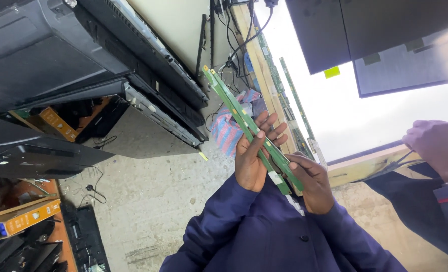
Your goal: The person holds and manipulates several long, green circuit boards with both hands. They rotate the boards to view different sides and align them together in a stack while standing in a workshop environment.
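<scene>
Concrete workshop floor (153,196) below, left hand (253,156) and right hand (312,182), fingers closed around green circuit strips (234,103).

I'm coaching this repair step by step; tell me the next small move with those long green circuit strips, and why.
Probably slide the left hand further up the long, narrow green circuit-board strips. Both it and the right hand grip the near end, so the far end juts out unsupported, and two strips lie stacked together.

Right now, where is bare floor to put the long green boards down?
Bare concrete floor lies between the stacked black television sets and the left hand. The lit workbench is partly bare. Crowded: the cables and the orange boxes.
</scene>
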